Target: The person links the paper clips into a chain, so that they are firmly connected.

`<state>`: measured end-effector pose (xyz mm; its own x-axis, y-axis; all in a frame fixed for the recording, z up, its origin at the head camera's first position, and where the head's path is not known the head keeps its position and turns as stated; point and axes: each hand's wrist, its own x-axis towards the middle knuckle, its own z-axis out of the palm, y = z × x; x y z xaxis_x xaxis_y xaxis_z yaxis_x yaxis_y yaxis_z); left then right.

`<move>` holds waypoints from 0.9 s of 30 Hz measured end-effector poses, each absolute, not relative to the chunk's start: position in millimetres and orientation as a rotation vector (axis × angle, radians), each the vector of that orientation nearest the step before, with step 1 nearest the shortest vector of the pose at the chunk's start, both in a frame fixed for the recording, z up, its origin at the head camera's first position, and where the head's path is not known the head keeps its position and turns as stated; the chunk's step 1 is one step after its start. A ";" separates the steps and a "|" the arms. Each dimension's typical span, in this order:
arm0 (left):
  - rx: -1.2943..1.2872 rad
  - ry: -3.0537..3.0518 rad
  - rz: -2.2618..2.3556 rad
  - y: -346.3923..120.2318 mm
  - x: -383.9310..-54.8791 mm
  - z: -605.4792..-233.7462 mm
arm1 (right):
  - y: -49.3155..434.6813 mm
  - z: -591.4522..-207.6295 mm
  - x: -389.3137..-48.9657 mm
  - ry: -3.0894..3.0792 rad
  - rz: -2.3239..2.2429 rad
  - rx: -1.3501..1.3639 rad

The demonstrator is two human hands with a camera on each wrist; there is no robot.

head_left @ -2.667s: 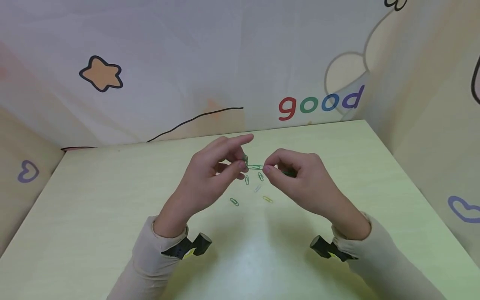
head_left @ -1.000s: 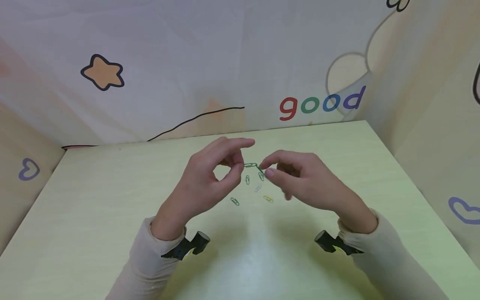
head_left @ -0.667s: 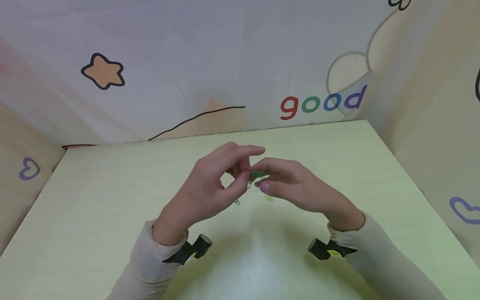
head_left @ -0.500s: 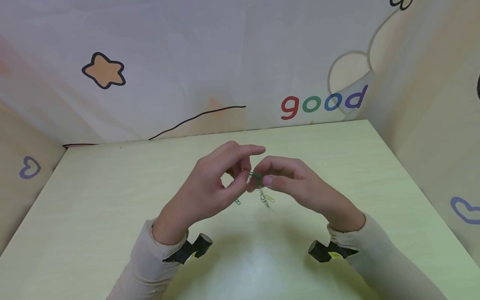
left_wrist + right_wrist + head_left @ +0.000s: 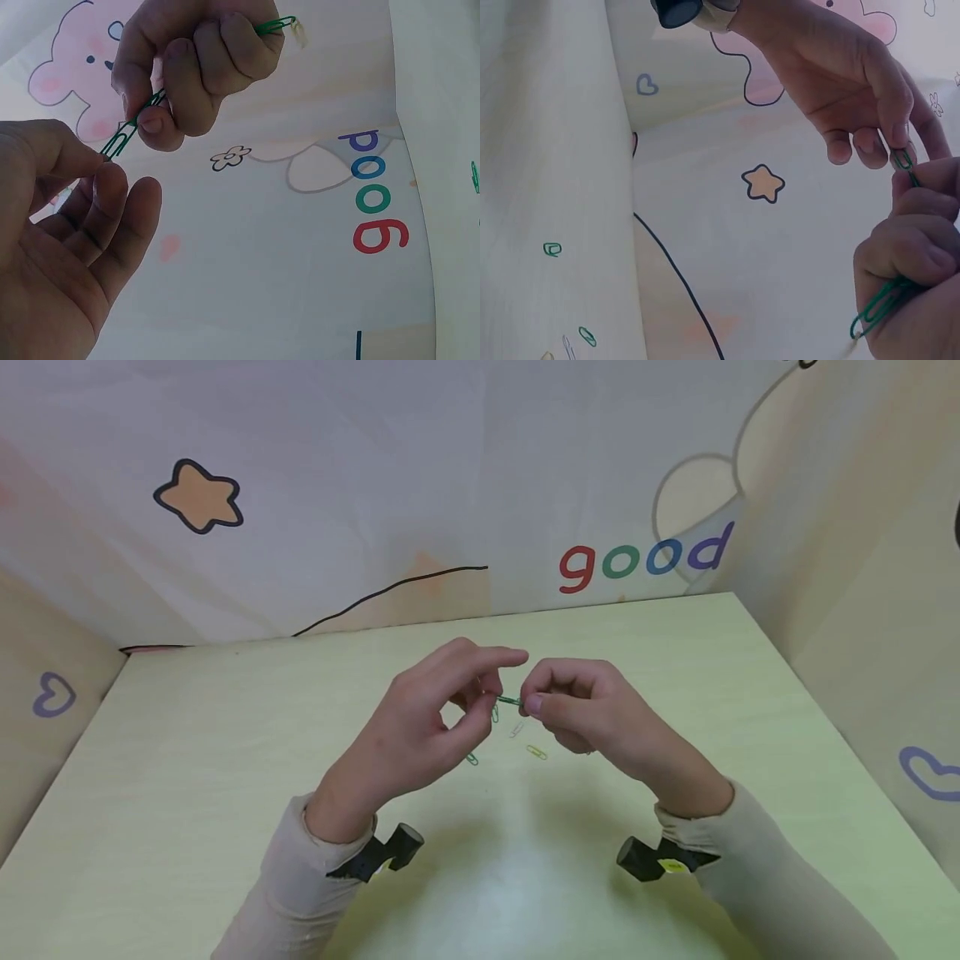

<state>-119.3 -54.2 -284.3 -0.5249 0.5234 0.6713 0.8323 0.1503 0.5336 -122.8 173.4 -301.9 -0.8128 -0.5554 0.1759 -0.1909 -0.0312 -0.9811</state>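
Note:
A green paper clip (image 5: 118, 145) spans the gap between the two hands, its near end pinched between the thumb and fingertip of my left hand (image 5: 431, 710). My left index finger stretches out above it. My right hand (image 5: 603, 706) pinches the other end, where more green wire shows at the fingertips. Its remaining fingers curl round a green clip (image 5: 881, 304), which pokes out from the little-finger side of the fist. A blurred pale yellowish clip (image 5: 299, 34) hangs from that end. What else lies inside the right fist is hidden.
On the table (image 5: 225, 760) below the hands lie a yellow clip (image 5: 536, 752), a whitish clip (image 5: 517, 729) and green clips, one green clip (image 5: 472, 759) partly behind the left thumb. A printed cloth wall (image 5: 360, 485) stands behind. Each wrist wears a small black camera.
The right fingers loosened, moved in toward the left hand and gathered up the dangling clips. Now they are curled round them and pinch the clip's end; the left hand keeps its pinch, slightly further right.

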 end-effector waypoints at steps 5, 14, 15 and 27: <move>-1.227 -2.217 -1.356 -57.7 -129.1 -291.6 | 177.8 -300.6 -125.7 1.991 -2.004 -0.759; -0.972 -2.798 -1.294 -60.5 -163.6 -336.0 | 192.4 -294.0 -126.8 2.073 -2.077 -0.768; -0.968 -2.851 -1.251 -58.5 -167.3 -342.9 | 193.5 -293.0 -127.0 2.077 -2.086 -0.770; -1.017 -3.158 -1.150 -31.5 -174.9 -389.1 | 198.0 -285.6 -128.1 2.106 -2.095 -0.791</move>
